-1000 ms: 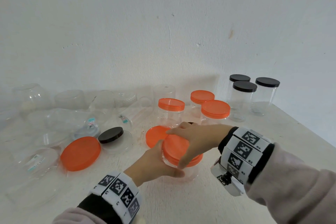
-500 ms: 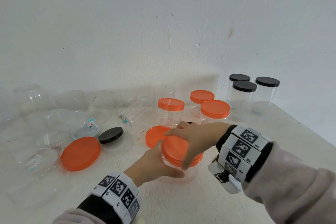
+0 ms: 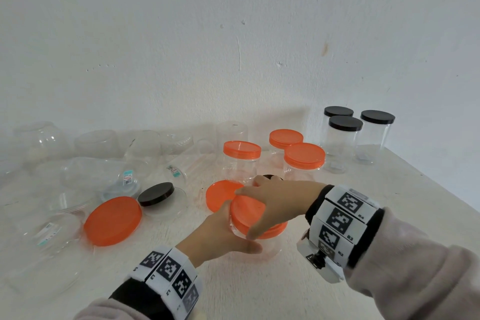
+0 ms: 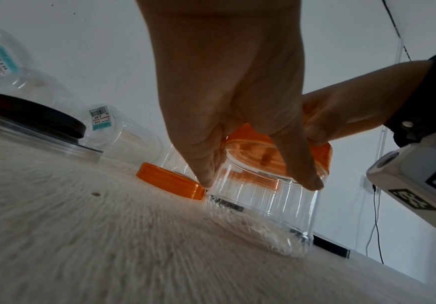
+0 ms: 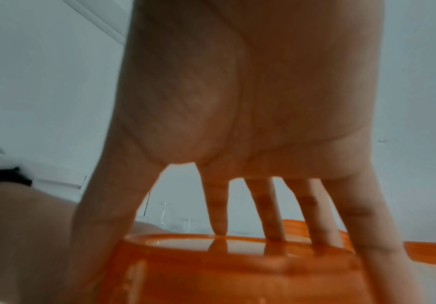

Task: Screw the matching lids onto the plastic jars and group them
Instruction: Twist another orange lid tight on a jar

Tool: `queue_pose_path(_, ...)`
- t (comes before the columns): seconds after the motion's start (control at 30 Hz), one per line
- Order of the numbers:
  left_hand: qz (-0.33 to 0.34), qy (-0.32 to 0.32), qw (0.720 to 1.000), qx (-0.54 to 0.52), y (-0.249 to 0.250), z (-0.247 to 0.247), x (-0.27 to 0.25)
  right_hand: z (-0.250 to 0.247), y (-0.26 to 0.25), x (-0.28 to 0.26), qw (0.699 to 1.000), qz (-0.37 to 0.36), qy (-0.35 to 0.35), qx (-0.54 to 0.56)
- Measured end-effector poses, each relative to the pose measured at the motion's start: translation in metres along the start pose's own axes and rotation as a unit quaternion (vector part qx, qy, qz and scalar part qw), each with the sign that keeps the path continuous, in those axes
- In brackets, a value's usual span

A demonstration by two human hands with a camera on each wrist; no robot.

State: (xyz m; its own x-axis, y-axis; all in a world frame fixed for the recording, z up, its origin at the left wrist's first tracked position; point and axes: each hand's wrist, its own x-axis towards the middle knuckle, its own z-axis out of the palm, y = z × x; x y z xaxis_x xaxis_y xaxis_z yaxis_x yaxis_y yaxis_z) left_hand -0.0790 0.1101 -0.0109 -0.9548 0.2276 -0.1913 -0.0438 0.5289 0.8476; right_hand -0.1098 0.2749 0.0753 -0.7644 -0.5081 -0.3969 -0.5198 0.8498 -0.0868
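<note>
**Both hands on one jar, orange lid seated on top**

Clear jar [image 3: 262,247] stands upright on the table [image 3: 259,288], front centre. Left hand [image 3: 220,236] wraps its body from the left: thumb on the near side, fingers [image 4: 203,164] curled round the far side, seen pressed to the ribbed wall in the left wrist view. Right hand [image 3: 280,202] comes in from the right & sits over the orange lid [image 3: 246,215], fingers spread & curled down over the rim, thumb on the near edge. Right wrist view: fingertips [image 5: 219,228] touch the lid's far rim, palm arched above the top. Lid looks level on the jar mouth; how far it's threaded, can't tell.

Just behind the jar, touching or nearly so, a loose orange lid [image 3: 220,195] lies flat. Further left, a bigger orange lid [image 3: 113,221] lies flat w/ a black lid [image 3: 155,193] beside it, resting on a clear shallow piece. Behind: 3 orange-lidded jars [image 3: 304,161] grouped mid-table, 3 black-lidded jars [image 3: 345,138] grouped at the back right corner, near the wall. Left side: a jumble of uncapped clear jars [image 3: 104,176], some on their sides, a few w/ price stickers. Both wrists carry marker-patterned bands [image 3: 342,221].
</note>
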Motion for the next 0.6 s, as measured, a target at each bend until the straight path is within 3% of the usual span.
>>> queue_pose_path(0.6, 0.012, 0.015, 1.000, 0.015, -0.001, 0.000, 0.001, 0.048, -0.019, 0.004, 0.981, 0.079, 0.174, -0.040)
